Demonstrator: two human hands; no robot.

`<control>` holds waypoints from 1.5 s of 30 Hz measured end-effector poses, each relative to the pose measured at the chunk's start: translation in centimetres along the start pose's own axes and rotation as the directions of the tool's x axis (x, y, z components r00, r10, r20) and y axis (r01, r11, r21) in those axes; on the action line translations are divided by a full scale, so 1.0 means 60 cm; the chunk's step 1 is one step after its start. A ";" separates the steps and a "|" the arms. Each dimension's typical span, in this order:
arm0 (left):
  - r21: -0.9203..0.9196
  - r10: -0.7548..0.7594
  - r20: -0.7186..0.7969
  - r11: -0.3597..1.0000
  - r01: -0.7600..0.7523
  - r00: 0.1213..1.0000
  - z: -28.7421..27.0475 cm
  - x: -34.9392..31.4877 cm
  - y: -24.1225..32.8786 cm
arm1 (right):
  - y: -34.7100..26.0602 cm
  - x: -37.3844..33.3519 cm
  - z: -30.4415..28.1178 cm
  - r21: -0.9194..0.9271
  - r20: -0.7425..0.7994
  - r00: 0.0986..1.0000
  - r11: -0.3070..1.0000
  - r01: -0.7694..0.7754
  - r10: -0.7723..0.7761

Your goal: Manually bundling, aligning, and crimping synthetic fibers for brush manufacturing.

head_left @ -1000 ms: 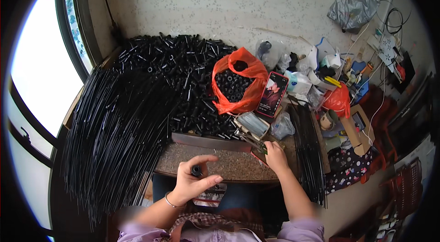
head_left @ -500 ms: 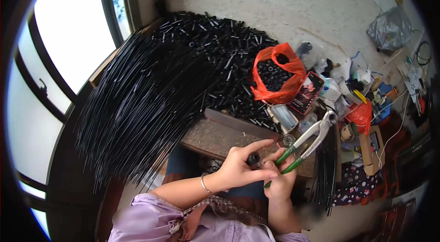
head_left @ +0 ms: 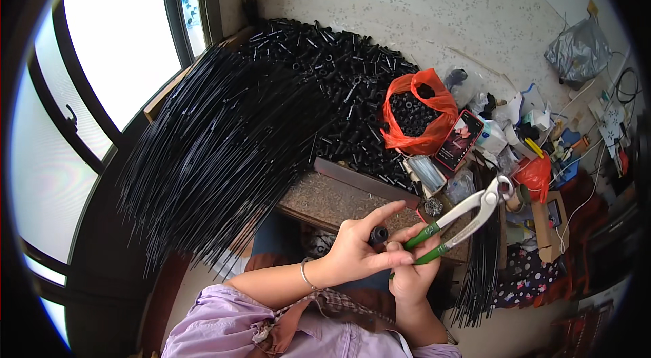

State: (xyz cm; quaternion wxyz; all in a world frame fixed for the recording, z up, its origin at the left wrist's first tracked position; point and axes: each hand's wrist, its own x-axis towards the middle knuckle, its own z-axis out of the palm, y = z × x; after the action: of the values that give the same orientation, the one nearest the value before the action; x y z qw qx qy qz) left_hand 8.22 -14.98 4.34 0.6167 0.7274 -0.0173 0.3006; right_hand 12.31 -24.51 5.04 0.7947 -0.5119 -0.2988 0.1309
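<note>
My left hand [head_left: 356, 249] is in front of the bench, thumb and forefinger stretched to the right. A short black plastic tube [head_left: 378, 235] sits in its grip, open end up; the other fingers are partly hidden. Close beside it, my right hand [head_left: 415, 275] is wrapped round the green handles of a pair of pincers [head_left: 468, 212]. The metal head of the pincers points up and right, with nothing seen between the jaws. My left thumb reaches over to the right hand's fingers.
A large heap of black tubes [head_left: 325, 53] covers the bench, with long thin black rods [head_left: 210, 154] across its left side. Behind my hands are an orange bag [head_left: 439, 107] of black parts, a phone [head_left: 459, 141] and a metal strip [head_left: 366, 183]. More rods [head_left: 480, 270] hang at right.
The whole view has shifted, so the bench and heap appear slightly further right. The pincers' head has tipped a little lower and to the right. Both hands keep nearly the same grip.
</note>
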 end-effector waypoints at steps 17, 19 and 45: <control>-0.268 0.007 0.045 0.963 0.005 0.999 -0.116 0.007 -0.012 | -0.026 -0.050 -0.037 -0.596 0.345 0.628 0.680 -0.428 0.698; -0.175 -0.025 0.023 0.984 0.029 0.999 -0.106 0.006 -0.005 | -0.009 -0.055 -0.041 -0.558 0.422 0.577 0.702 -0.441 0.699; -0.204 0.078 -0.181 0.972 -0.116 0.980 -0.114 0.000 -0.012 | 0.022 -0.059 -0.007 -0.737 0.419 0.874 0.654 0.170 0.246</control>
State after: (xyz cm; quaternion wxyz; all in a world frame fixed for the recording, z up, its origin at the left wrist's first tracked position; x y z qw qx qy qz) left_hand 5.66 -8.62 4.13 0.6751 0.6263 -0.0318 0.3886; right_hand 9.89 -26.05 2.55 0.4048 -0.7513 -0.5032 0.1357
